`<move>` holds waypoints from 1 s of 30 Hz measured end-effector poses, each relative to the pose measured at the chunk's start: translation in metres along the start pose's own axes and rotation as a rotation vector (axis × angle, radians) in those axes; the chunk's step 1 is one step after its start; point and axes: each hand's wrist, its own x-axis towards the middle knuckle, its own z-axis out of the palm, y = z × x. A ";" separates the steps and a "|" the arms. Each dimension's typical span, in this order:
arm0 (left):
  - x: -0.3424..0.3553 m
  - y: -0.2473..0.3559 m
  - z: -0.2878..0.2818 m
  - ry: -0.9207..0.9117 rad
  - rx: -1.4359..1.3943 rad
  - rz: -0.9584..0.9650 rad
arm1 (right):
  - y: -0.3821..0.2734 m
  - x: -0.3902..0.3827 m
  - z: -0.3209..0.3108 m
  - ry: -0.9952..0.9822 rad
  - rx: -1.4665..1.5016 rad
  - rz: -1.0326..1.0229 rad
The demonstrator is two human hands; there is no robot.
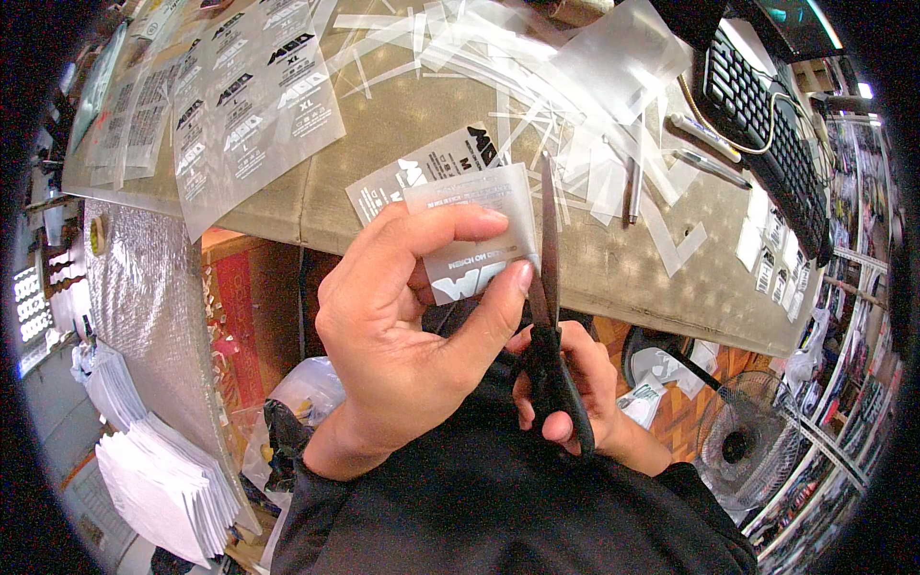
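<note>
My left hand (402, 335) pinches a small translucent printed film label (479, 240) between thumb and fingers, just above the table's near edge. My right hand (585, 383) grips black-handled scissors (546, 316), fingers through the loops, blades pointing away from me. The blades run along the label's right edge and look close together; whether they touch the film I cannot tell. Behind the label, a printed strip (436, 158) with black and white marks lies on the table. Part of my right hand is hidden behind the scissor handles.
Large printed film sheets (259, 105) cover the table's (316, 206) left side. Thin clear offcuts (537, 96) are scattered at the back, with pens (709, 168) and a black keyboard (757, 115) to the right. A mesh fan (743, 441) stands lower right; white paper stacks (163, 479) sit lower left.
</note>
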 end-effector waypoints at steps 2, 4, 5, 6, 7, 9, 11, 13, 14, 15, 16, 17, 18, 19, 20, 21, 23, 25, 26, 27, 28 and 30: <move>0.000 0.000 0.000 -0.008 0.018 -0.011 | 0.001 -0.001 0.000 0.005 0.000 -0.001; 0.000 0.000 -0.002 -0.023 0.042 -0.016 | 0.002 -0.001 0.000 0.011 -0.004 -0.008; 0.000 0.000 -0.003 -0.028 0.051 -0.018 | 0.002 -0.001 0.000 0.007 -0.009 -0.008; 0.000 0.000 -0.003 -0.029 0.053 -0.015 | 0.002 -0.001 0.000 0.002 -0.013 -0.007; 0.000 -0.001 -0.003 -0.028 0.045 -0.010 | 0.002 -0.001 -0.001 -0.002 -0.018 -0.007; 0.000 -0.002 -0.002 -0.023 0.016 0.003 | 0.001 -0.001 -0.001 -0.012 -0.021 0.000; 0.000 -0.002 -0.001 -0.021 -0.011 0.009 | 0.001 -0.001 -0.001 -0.014 -0.018 0.001; 0.000 0.000 0.000 -0.023 -0.024 0.005 | 0.002 -0.002 0.000 -0.010 -0.008 -0.005; 0.000 0.001 -0.001 -0.029 -0.016 -0.001 | 0.001 -0.002 0.000 -0.012 -0.008 -0.002; 0.000 0.002 -0.001 -0.035 -0.009 -0.007 | 0.001 -0.002 -0.001 -0.015 -0.009 0.001; 0.000 0.003 -0.001 -0.041 -0.001 -0.014 | 0.001 -0.002 -0.001 -0.018 -0.010 0.003; 0.000 0.002 -0.001 -0.039 -0.002 -0.005 | 0.001 -0.002 -0.001 -0.023 -0.008 0.004; 0.000 0.002 -0.001 -0.037 -0.003 0.003 | 0.001 -0.003 -0.002 -0.027 -0.007 0.006; 0.000 0.002 -0.001 -0.034 -0.004 0.011 | 0.001 -0.003 -0.002 -0.031 -0.005 0.007; 0.000 0.002 -0.001 -0.037 -0.001 0.015 | 0.002 -0.003 -0.001 -0.025 -0.008 0.000; 0.000 0.001 -0.002 -0.039 0.002 0.019 | 0.003 -0.003 -0.001 -0.019 -0.010 -0.008; 0.000 0.001 -0.003 -0.040 0.000 0.013 | 0.003 -0.003 -0.001 -0.016 -0.013 -0.006; -0.001 0.000 -0.003 -0.034 -0.010 -0.005 | 0.002 -0.003 -0.001 -0.021 -0.015 0.012; -0.002 0.003 -0.003 -0.041 -0.026 -0.047 | 0.001 -0.003 -0.002 -0.025 -0.017 0.017; -0.003 0.006 -0.003 -0.046 -0.043 -0.088 | 0.001 -0.003 -0.003 -0.029 -0.019 0.022; -0.004 0.008 -0.003 -0.052 -0.059 -0.130 | 0.001 -0.003 -0.003 -0.034 -0.020 0.028; -0.003 0.006 -0.004 -0.072 -0.029 -0.072 | 0.001 -0.003 -0.002 -0.025 -0.018 0.026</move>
